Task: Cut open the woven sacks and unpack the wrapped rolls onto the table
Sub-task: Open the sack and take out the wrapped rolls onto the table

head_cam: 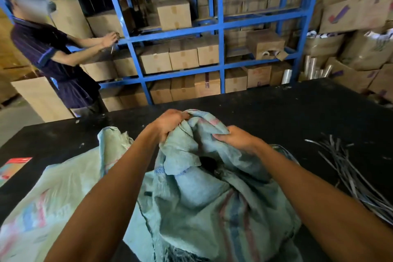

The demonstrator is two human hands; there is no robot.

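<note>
On the black bench (pixel 276 117), the left hand (pixel 170 122) and right hand (pixel 236 138) each grip bunched cloth of the pale green woven sack (pixel 202 202), fingers curled tight.

Both forearms are bare to the near frame edge; left hand (pixel 168 122) and right hand (pixel 236 137) wear no gloves, rings or watch.

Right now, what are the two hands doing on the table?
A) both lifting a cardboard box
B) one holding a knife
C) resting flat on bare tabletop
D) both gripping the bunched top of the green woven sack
D: the left hand and the right hand both have fingers curled into the gathered fabric of the green woven sack; no knife or box is in them.
</note>
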